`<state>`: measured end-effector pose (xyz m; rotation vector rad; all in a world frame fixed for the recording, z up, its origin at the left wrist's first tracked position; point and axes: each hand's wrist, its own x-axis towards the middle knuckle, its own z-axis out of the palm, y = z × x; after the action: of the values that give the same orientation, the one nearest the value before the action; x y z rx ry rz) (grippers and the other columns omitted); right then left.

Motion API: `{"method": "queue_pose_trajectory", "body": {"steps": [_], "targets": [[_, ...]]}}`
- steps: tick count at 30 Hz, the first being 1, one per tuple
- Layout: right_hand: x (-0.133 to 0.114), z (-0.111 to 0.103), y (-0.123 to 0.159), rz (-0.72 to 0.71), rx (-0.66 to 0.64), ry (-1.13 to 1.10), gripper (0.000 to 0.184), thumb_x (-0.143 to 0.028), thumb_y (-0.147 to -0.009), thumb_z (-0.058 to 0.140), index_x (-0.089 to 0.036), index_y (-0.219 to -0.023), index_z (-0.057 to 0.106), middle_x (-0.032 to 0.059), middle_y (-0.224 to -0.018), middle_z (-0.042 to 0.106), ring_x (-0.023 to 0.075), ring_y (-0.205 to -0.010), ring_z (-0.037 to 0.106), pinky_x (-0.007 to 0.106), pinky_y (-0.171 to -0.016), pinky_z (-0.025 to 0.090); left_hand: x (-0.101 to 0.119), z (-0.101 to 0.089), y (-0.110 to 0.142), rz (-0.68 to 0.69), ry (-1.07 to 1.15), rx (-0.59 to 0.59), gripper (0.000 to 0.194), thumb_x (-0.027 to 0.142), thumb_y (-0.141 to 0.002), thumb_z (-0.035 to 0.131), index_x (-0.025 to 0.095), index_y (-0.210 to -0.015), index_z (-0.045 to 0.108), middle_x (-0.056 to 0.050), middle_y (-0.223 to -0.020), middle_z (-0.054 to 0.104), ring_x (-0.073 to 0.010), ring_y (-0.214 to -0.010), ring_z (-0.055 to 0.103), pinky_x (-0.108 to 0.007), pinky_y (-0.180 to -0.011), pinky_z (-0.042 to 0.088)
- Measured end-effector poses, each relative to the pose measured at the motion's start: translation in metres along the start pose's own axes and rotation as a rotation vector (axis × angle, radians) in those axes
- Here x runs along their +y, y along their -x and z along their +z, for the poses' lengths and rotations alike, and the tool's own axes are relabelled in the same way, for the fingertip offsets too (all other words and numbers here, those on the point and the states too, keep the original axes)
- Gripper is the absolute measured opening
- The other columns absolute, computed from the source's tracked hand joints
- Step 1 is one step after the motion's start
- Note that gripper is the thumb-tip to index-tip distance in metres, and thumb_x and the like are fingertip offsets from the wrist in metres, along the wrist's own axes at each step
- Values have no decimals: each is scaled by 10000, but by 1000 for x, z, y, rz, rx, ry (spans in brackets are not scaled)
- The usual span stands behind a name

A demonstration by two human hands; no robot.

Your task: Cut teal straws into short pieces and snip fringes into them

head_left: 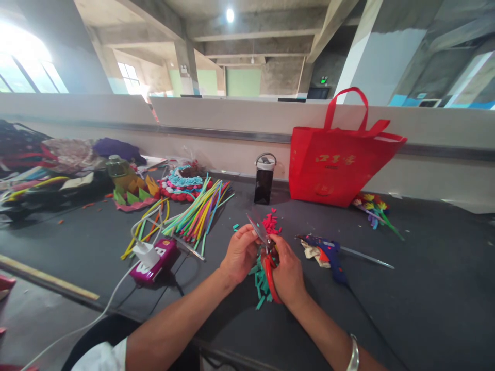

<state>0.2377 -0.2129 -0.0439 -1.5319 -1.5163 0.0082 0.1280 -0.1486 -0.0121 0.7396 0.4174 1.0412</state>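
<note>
Red-handled metal scissors (pixel 270 279) resting in the right hand's grasp

The right hand (pixel 286 270) is gripping the scissors by their loops above the dark grey desk (pixel 425 288), around the middle of its near edge, and the blades are pointing towards the far edge. The left hand (pixel 243 255) is bringing thumb and fingers together beside the blades; blur is hiding whether it is grasping anything, so I cannot tell. Short teal strips (pixel 262 283) are lying beneath the hands, and small pinkish-red pieces (pixel 271 222) are lying just beyond. A large red fabric bag (pixel 332 165) is standing along the far edge.
</note>
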Motion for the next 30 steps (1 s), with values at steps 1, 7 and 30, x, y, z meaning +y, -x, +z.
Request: {"method": "queue_pose_trajectory", "body": {"steps": [1,7,30], "targets": [[0,0,0,-1,1,3,370,-154,-816,513,-202,-1181,545,88,-1073,681,231,-948,659,372,-830,538,0,0,0,2,2,0,243,292,-655,780,159,-715,586,32,-606,544,-96,-570,491,-244,-617,408],[2,0,1,-20,11,0,402,-135,-794,513,-190,-1189,566,89,-1057,688,231,-953,660,375,-832,546,-1,0,0,15,-1,9,248,283,-635,793,157,-710,594,35,-608,546,-91,-574,496,-244,-643,418],[0,-2,1,-51,27,22,375,-159,-825,502,-171,-1190,585,105,-1072,698,224,-944,681,355,-832,560,2,4,3,16,23,-16,217,262,-663,782,156,-697,595,39,-565,516,-87,-558,474,-230,-618,408]]}}
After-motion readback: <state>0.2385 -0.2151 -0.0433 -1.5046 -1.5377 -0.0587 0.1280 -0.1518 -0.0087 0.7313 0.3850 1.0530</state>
